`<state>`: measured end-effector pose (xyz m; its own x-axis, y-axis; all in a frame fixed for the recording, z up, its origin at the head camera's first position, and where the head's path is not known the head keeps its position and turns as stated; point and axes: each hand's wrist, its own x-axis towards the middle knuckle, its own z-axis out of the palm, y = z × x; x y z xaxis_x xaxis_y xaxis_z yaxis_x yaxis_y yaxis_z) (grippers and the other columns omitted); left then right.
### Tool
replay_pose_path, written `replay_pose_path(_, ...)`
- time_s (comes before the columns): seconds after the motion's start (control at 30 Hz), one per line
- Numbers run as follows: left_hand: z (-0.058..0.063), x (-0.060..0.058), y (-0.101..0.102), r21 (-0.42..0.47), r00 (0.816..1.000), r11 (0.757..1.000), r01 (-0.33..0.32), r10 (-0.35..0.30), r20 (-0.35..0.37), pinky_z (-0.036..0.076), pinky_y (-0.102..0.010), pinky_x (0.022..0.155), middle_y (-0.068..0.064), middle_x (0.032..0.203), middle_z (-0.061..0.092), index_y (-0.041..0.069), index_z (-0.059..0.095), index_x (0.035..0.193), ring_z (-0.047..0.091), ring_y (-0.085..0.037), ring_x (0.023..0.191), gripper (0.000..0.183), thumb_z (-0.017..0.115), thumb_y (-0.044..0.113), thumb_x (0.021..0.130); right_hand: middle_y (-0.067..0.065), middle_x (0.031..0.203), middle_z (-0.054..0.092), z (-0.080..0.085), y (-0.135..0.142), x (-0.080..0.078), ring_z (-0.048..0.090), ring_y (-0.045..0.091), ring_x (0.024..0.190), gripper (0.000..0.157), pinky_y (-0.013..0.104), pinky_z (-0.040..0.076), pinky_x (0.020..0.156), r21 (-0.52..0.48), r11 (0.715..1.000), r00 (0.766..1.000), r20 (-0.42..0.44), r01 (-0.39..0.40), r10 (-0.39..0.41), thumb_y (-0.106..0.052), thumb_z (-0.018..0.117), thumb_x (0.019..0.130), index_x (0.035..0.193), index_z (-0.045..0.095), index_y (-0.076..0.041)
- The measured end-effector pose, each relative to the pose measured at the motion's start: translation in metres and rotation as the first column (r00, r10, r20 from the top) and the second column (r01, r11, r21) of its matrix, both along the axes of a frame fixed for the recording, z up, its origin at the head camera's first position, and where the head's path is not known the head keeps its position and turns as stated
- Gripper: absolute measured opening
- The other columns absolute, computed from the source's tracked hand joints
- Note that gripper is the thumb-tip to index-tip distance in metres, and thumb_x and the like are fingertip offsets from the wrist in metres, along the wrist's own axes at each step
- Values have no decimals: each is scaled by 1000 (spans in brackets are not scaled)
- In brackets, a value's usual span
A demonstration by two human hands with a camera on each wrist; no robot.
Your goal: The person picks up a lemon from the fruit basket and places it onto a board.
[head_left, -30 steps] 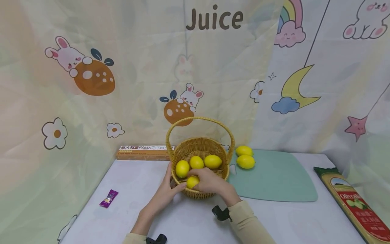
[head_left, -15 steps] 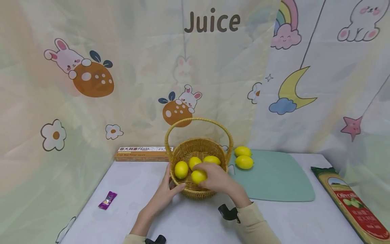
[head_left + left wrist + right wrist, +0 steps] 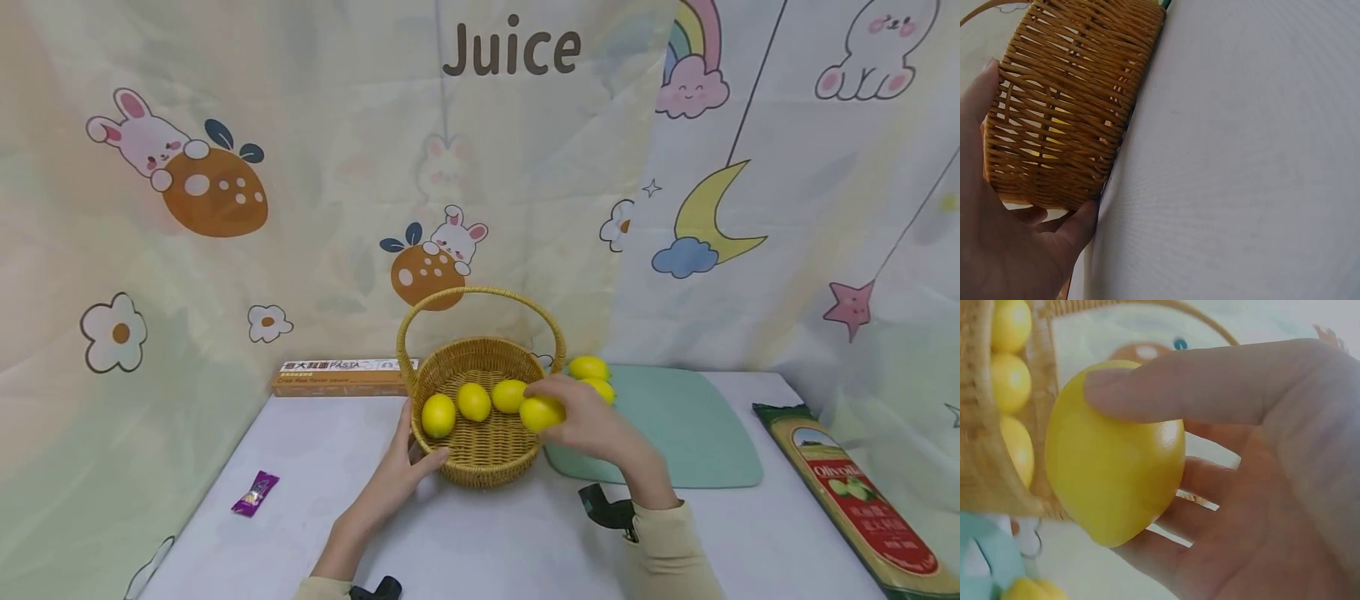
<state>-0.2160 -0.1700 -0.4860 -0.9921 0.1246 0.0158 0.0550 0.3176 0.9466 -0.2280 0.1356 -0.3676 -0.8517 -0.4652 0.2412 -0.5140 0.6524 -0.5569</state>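
Observation:
My right hand (image 3: 592, 417) grips a yellow lemon (image 3: 1116, 456) between thumb and fingers, at the right rim of the wicker basket (image 3: 480, 467). Inside the basket lie three lemons in a row: a left lemon (image 3: 438, 416), a middle lemon (image 3: 474, 402) and a right lemon (image 3: 508, 397). My left hand (image 3: 405, 467) holds the basket's left side, its thumb at the front rim. In the left wrist view the left hand (image 3: 1010, 244) curls around the woven wall (image 3: 1072, 106). Two more lemons sit behind my right hand, a far lemon (image 3: 588, 367) and a partly hidden near lemon (image 3: 602, 390).
A green cutting board (image 3: 682, 433) lies right of the basket. A pasta box (image 3: 341, 380) stands along the back left. At the left is a small purple packet (image 3: 256, 493); an Olivoilà bag (image 3: 855, 500) lies along the right edge. A printed curtain hangs behind.
My right hand has lifted the lemon from the front of the basket's inside and carried it right, to the right rim. My left hand keeps its hold on the basket.

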Motion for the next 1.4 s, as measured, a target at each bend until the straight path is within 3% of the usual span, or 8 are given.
replay_pose_path(0.27, 0, 0, 0, -5, 1000, 1000, 2, -2, -5, 20, -61, 121, 4, 168, -5, 45, -9, 155, 15, -34, 154, 103, 70, 45, 90, 6, 117, 66, -1, 37, -8, 55, 23, 99, 48, 37, 49, 80, 14, 999, 999, 33, 30, -30, 2, 75, 71, 117, 69, -11)
replay_pose_path(0.5, -1, 0, 0, -1, 1000, 1000, 6, -6, -10, 21, -62, 120, 4, 168, -5, 39, -9, 158, 14, -35, 154, 104, 70, 44, 90, 11, 120, 67, -11, 55, -17, 56, 26, 98, 47, 38, 49, 79, 53, 995, 993, 76, 90, -94, 3, 77, 71, 117, 68, -7)
replay_pose_path(0.73, -1, -1, 0, 1, 1000, 1000, 3, -3, -11, 21, -60, 121, 3, 168, -4, 38, -9, 158, 16, -34, 154, 105, 70, 44, 90, 12, 117, 68, -26, 66, -26, 54, 27, 94, 49, 38, 47, 77, 113, 984, 983, 105, 141, -153, 7, 75, 69, 116, 69, -5)
replay_pose_path(1.03, -2, 1, -2, 4, 1000, 1000, 20, -20, -12, 20, -58, 122, 4, 168, -8, 37, -10, 158, 12, -32, 155, 105, 70, 41, 91, 11, 111, 67, -46, 74, -34, 53, 26, 91, 50, 34, 44, 75, 99, 982, 968, 178, 162, -178, 9, 70, 69, 117, 68, -3)
replay_pose_path(1.23, -1, 1, -2, 3, 1000, 1000, 25, -25, -17, 19, -58, 122, 5, 168, -8, 44, -11, 155, 11, -31, 155, 103, 69, 41, 91, 10, 107, 66, -55, 75, -37, 53, 25, 91, 44, 39, 46, 81, 140, 976, 966, 176, 165, -189, 10, 68, 73, 114, 69, -4)
replay_pose_path(1.4, -2, 0, -2, 5, 999, 1000, 23, -23, -26, 20, -58, 122, 3, 168, -6, 39, -10, 158, 13, -32, 155, 104, 69, 41, 91, 11, 110, 67, -56, 74, -36, 53, 26, 92, 42, 42, 46, 83, 145, 974, 965, 172, 174, -198, 10, 67, 76, 115, 69, -3)
